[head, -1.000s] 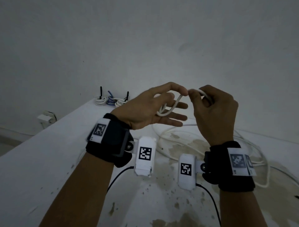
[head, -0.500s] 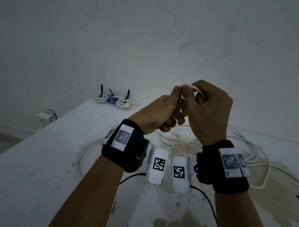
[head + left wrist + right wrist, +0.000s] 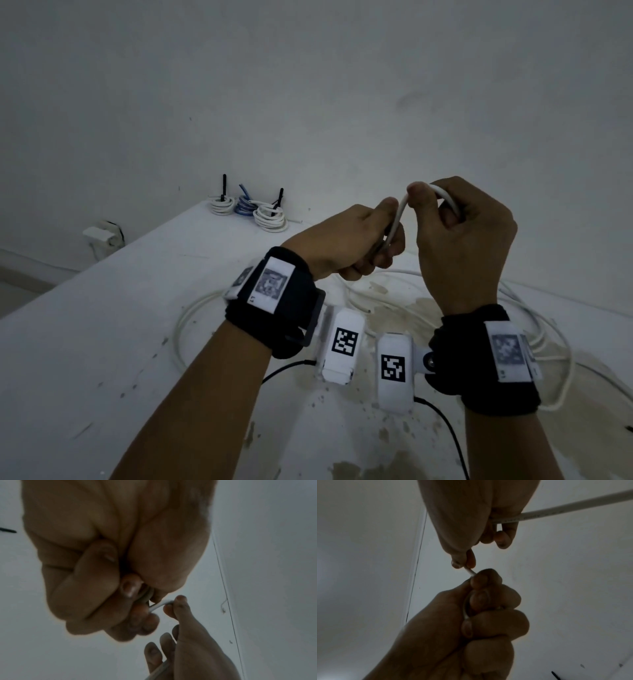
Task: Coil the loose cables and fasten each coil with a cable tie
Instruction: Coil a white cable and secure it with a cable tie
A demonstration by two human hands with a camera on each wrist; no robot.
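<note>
Above the table: both my hands are up off the stained white table [image 3: 102,342], meeting in mid-air.
Left hand: my left hand [image 3: 346,246] is a closed fist, fingers curled round a small loop of the white cable [image 3: 397,219].
Right hand: my right hand [image 3: 462,246] pinches the same cable between thumb and forefinger at the top of its arch; the other fingers curl loosely.
Cable axis: the short stretch between the hands rises steeply from the left fist, bends over at the right thumb, then heads away to my right.
Wrist views: from the left wrist the cable [image 3: 158,605] is a short bright bar between the two grips; from the right wrist it [image 3: 471,572] runs slantwise fist to pinch.
Slack: the rest lies in wide loose loops on the table under and beside the hands.
Far end of the table: three tied coils [image 3: 253,210], two white, one blue, against the wall [image 3: 308,85].
</note>
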